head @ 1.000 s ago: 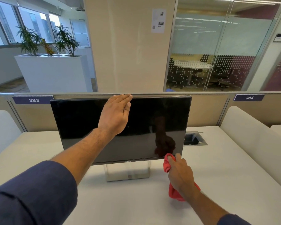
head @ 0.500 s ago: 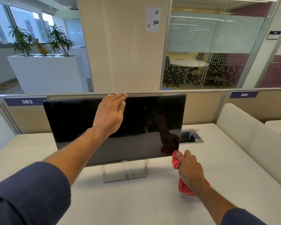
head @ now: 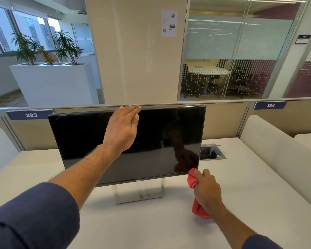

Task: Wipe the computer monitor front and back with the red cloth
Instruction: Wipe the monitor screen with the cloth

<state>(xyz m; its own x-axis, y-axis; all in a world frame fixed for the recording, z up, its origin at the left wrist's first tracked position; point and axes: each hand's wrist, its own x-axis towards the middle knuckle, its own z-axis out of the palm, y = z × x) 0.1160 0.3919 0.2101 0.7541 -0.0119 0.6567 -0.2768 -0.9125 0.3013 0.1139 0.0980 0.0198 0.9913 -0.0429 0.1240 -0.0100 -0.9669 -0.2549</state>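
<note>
Ahead of you a white desk (head: 250, 203) runs to a low beige partition (head: 223, 119) carrying number plates 383 (head: 31, 115) and 384 (head: 270, 105). Up past your left hand rises a wide cream column (head: 133, 51) with a paper notice (head: 169, 23) stuck on it. Off to your left, daylight comes through windows (head: 25, 29) behind a white planter (head: 50, 83) of green plants. Beyond your right hand, glass walls (head: 241, 51) enclose a meeting room with a round table (head: 208, 71).

— Where does the flat black computer monitor (head: 90, 139) stand?
— On the white worktop (head: 250, 191), before the beige partition (head: 223, 121).
— And the crumpled red cloth (head: 192, 180)?
— By its lower right corner; the rectangular cable hatch (head: 212, 153) lies behind, to the right.
</note>
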